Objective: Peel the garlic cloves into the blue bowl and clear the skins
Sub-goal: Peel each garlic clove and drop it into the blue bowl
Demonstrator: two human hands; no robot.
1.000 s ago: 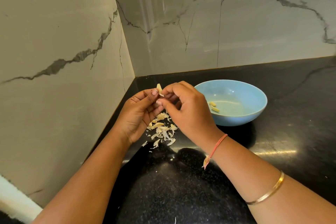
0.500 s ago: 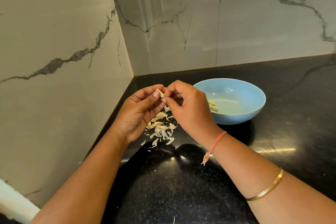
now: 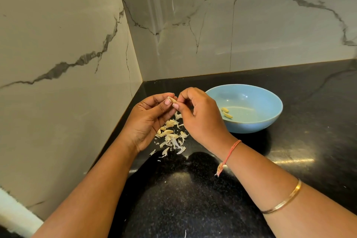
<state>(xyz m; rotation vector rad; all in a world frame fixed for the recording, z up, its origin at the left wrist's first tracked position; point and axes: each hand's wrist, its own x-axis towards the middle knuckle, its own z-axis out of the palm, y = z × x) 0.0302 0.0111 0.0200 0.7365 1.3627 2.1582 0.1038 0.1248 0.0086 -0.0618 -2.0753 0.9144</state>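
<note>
My left hand (image 3: 148,120) pinches a small pale garlic clove (image 3: 172,99) between thumb and fingers, above the counter near the wall corner. My right hand (image 3: 199,116) meets it from the right, its thumb and forefinger pinching at the same clove. Below both hands lies a loose pile of garlic skins and cloves (image 3: 171,138) on the black counter. The blue bowl (image 3: 257,121) stands just right of my right hand, with two peeled cloves (image 3: 226,112) inside it.
The black speckled countertop (image 3: 193,199) runs into a corner of grey marble walls (image 3: 77,63) at the left and back. A few stray skin flakes (image 3: 185,234) lie near the front edge.
The clove has sunk lower between my fingertips, with less of it showing. Both hands have stayed together over the skin pile, fingers shifting slightly.
</note>
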